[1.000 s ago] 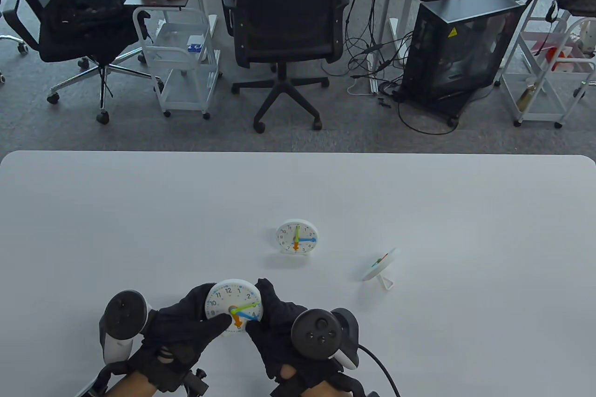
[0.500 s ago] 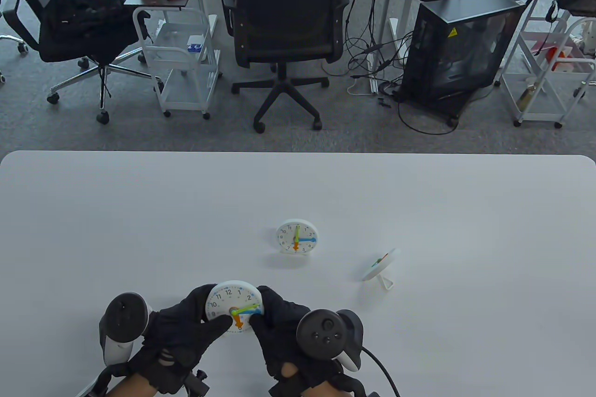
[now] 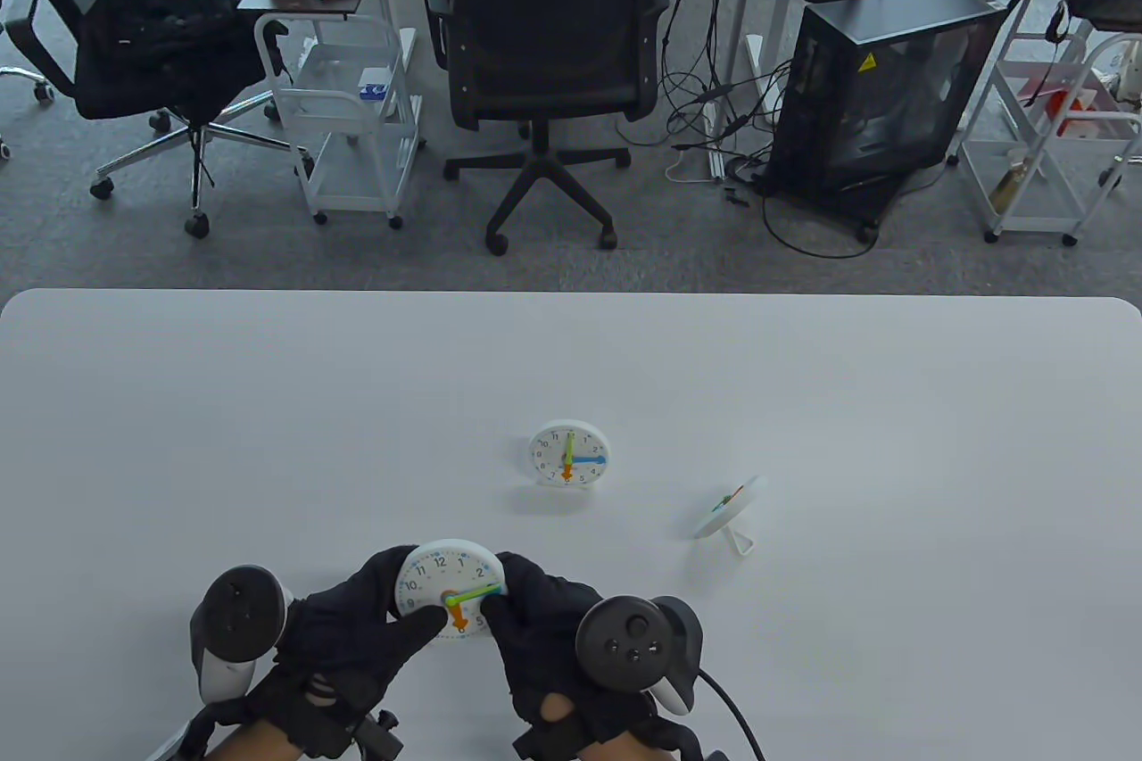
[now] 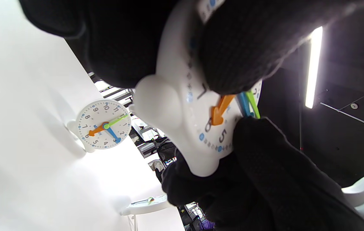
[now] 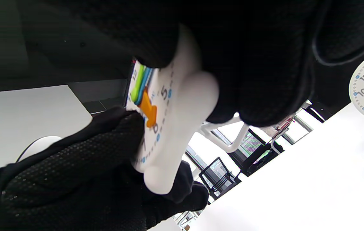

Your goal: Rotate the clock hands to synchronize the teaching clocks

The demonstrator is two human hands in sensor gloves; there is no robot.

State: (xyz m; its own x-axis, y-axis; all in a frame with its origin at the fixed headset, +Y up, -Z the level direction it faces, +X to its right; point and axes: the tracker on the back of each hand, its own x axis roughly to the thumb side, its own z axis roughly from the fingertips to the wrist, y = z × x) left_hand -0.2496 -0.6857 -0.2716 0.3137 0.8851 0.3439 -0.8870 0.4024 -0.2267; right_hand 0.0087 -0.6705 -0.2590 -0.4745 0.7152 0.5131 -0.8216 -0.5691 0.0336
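Observation:
A white teaching clock [image 3: 446, 583] is held upright near the table's front edge. My left hand [image 3: 401, 614] grips its left side, with the thumb on the face by the hub. My right hand [image 3: 508, 587] holds its right edge, with a fingertip at the tips of the green and blue hands. Its green hand points near 3, the blue lies under it, and the orange points to 6. The clock also shows in the left wrist view [image 4: 198, 134] and in the right wrist view [image 5: 169, 134]. A second clock [image 3: 569, 453] stands mid-table showing green at 12, blue at 3 and orange at 6.
A third clock [image 3: 732, 508] stands on its wire stand to the right, turned side-on so its face is hard to read. The white table [image 3: 268, 404] stretches wide around them. Office chairs, carts and a computer case stand beyond its far edge.
The held clock's blue hand has swung up from about 4 to about 3, under the green hand. My right fingertip has moved in onto the face's right rim.

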